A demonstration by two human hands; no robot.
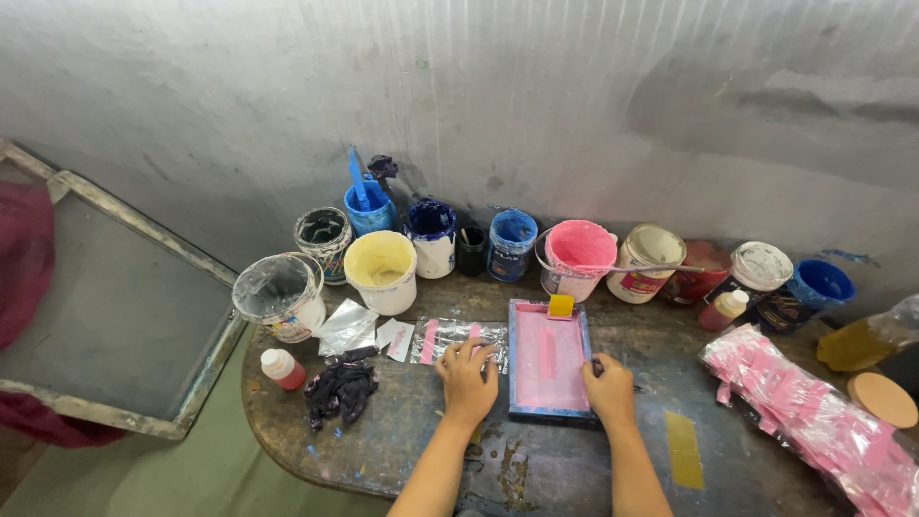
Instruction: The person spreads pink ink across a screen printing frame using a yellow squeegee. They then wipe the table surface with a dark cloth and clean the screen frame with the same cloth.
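A pink printing screen (548, 359) lies lengthwise toward twelve o'clock. The left hand (466, 379) presses flat at its nine o'clock. The right hand (610, 387) grips its three o'clock edge.

Hidden and cropped regions, head view.
Right hand (610, 388) covers the small screen frame (549, 359) at its 4 o'clock corner; its grip is indeterminate. Pile of pink packets (814, 416) is cropped at 4 o'clock, large screen frame (115, 316) at 9 o'clock. The red tub (704, 263) sits partly behind a cream-lidded can (651, 257).
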